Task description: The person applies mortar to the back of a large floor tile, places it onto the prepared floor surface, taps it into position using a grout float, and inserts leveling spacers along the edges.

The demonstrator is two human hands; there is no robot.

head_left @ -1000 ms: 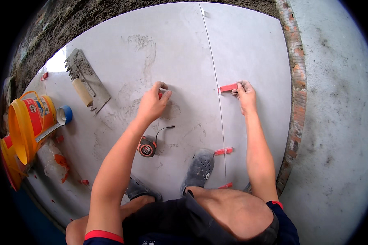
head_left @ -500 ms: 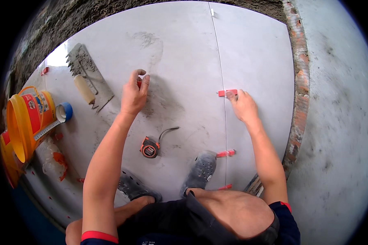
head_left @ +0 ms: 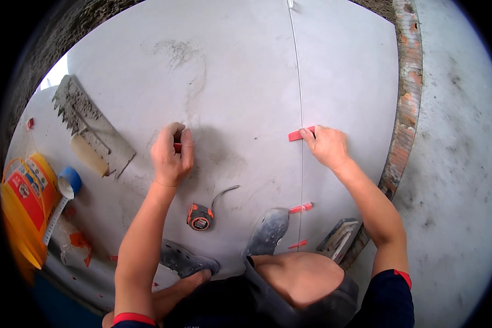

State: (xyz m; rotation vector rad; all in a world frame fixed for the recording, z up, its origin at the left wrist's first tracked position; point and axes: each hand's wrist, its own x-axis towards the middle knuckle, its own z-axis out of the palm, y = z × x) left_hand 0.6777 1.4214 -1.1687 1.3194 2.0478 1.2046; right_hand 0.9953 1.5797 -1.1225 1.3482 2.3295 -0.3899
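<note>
My right hand (head_left: 329,146) pinches a red tile-levelling wedge (head_left: 296,135) between thumb and fingers, over the thin joint (head_left: 300,169) between two large pale tiles. Its free end points left across the joint; my fingers cover the other end. My left hand (head_left: 170,158) is curled above the left tile (head_left: 240,71), with another red wedge (head_left: 177,147) showing partly between thumb and fingers. Nearer to me on the same joint lie two more wedges, a red one with a pale clip (head_left: 300,208) and a smaller red one (head_left: 298,244).
A tape measure (head_left: 200,217) lies between my forearms. On the left are a mortar-caked notched trowel (head_left: 95,123), a yellow bucket (head_left: 44,183), a blue-rimmed roll (head_left: 68,182) and a plastic bag (head_left: 74,246). A float-like tool (head_left: 336,239) rests by my right knee; a brick edge (head_left: 407,109) borders the tiles.
My left hand has come nearer to me, still holding its wedge. The wedge under my right hand has tilted, its left end lower. The view has shifted, revealing more of the float-like tool.
</note>
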